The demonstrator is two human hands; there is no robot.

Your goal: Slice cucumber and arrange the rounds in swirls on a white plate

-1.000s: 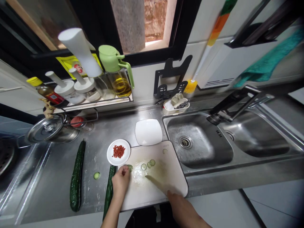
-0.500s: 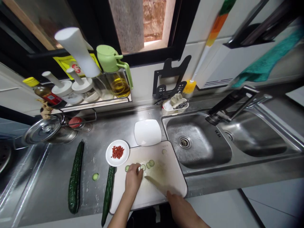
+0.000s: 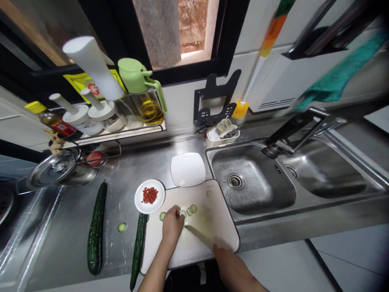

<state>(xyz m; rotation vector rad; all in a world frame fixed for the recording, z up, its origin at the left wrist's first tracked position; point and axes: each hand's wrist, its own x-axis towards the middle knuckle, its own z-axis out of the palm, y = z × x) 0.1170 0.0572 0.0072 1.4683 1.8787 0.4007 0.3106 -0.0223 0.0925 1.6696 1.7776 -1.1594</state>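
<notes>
A white cutting board point(image 3: 209, 215) lies on the steel counter beside the sink. My left hand point(image 3: 172, 226) rests on the board, fingertips touching a cucumber slice point(image 3: 182, 213) among a few slices point(image 3: 192, 209). One more slice point(image 3: 162, 215) lies just left of the hand. My right hand point(image 3: 229, 265) grips the handle of a pale knife point(image 3: 200, 236), whose blade lies flat on the board pointing toward the left hand. A whole cucumber point(image 3: 138, 248) lies along the board's left edge.
A small white plate with red bits point(image 3: 149, 196) and a square white plate point(image 3: 187, 169) sit behind the board. Another cucumber point(image 3: 96, 229) and a stray slice point(image 3: 122, 227) lie to the left. The sink point(image 3: 252, 184) is right; oil bottles stand on a rack point(image 3: 115, 132).
My left hand has moved right from the board's left edge onto the board, reaching the cucumber slices. The knife and right hand have hardly moved.
</notes>
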